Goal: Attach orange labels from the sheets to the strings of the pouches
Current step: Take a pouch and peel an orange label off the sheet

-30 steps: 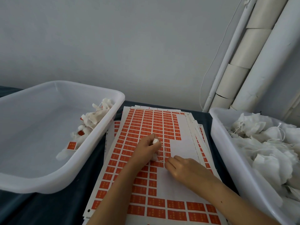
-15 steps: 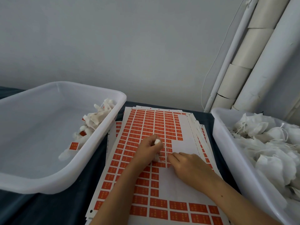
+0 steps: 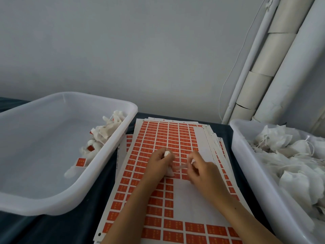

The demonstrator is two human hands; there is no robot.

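Labels (image 3: 168,136): orange rectangles, glossy sheet (image 3: 191,194).
Left hand (image 3: 161,162): grips soft white pouch (image 3: 169,171).
Right hand (image 3: 200,166): pinches blurred label.

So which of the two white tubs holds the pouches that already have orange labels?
The left tub: its pouches carry orange labels. The right tub holds only plain white ones.

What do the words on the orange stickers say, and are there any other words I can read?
Nothing here can be read.
Orange labels on the top sheet: tiny pale marks, too small and blurred to read.
Loose label in the left bin: same marks, blurred.
Sheet edge: a line of small dark print, too small to read.
Bins, pouches and wall: no text visible.
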